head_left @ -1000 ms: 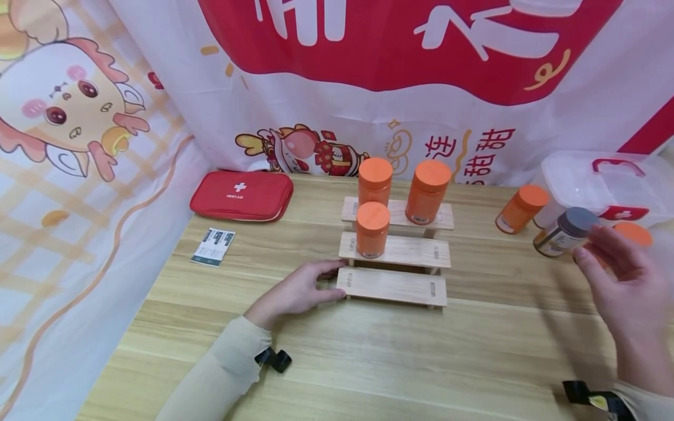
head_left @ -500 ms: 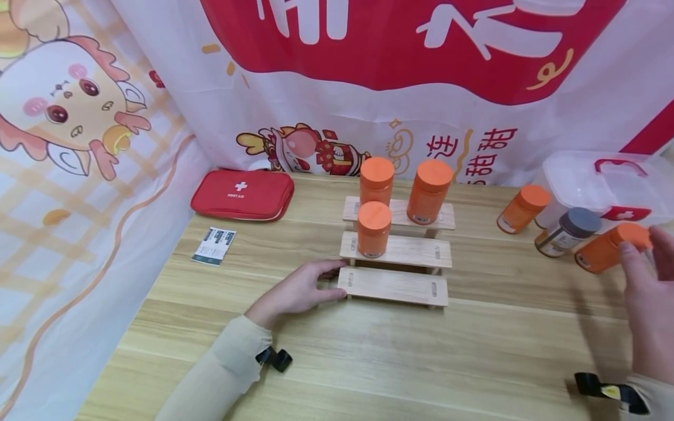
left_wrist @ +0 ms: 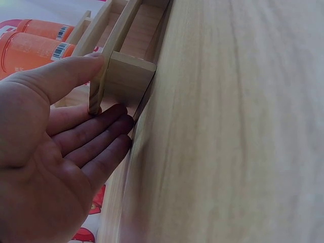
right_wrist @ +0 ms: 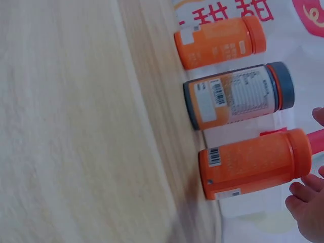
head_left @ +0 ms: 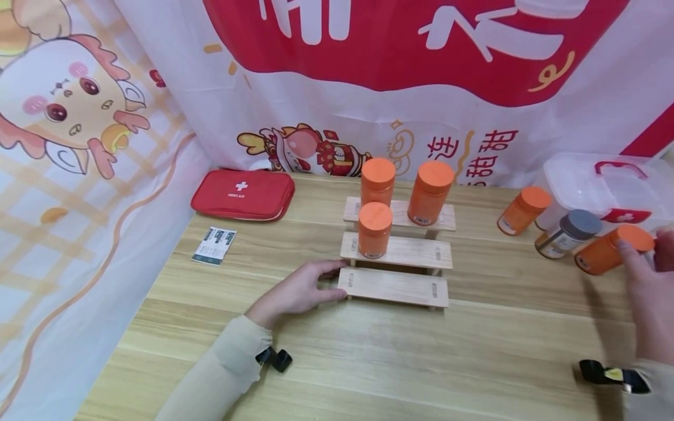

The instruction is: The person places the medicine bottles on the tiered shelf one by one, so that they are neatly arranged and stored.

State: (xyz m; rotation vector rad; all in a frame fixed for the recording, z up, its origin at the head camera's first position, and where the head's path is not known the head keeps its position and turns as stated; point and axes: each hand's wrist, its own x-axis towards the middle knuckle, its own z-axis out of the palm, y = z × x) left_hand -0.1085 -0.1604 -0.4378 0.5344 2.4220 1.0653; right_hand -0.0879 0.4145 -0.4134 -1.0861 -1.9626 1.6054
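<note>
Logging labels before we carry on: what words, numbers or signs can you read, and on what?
"FIRST AID": red pouch, below a white cross.
White cross, no words: red latch of the clear box.
"连": cloth backdrop, in red.
"甜甜": same backdrop, in red.
Cut off: large white characters and a partial red one, same backdrop.
Too small or blurred: print on the orange jars, grey-lidded jar and paper card; marks on the wooden stand.
</note>
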